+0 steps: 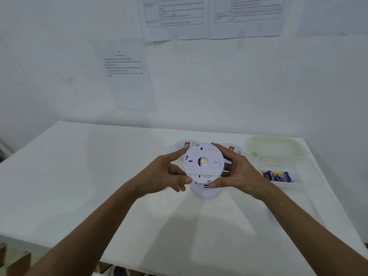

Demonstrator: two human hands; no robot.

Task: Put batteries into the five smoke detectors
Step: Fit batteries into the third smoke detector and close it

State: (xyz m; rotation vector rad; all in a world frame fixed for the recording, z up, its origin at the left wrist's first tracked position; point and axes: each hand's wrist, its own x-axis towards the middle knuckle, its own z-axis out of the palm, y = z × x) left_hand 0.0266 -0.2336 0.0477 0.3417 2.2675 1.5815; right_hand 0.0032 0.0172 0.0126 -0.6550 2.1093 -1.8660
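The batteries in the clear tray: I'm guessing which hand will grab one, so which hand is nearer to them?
Right. The right hand grips the held smoke detector just left of the batteries; the left hand grips its far side.

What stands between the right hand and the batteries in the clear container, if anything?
Nothing visible does. The batteries lie in the open clear container just right of the right hand, with only bare table between. But both hands grip the smoke detector, so the right one is occupied.
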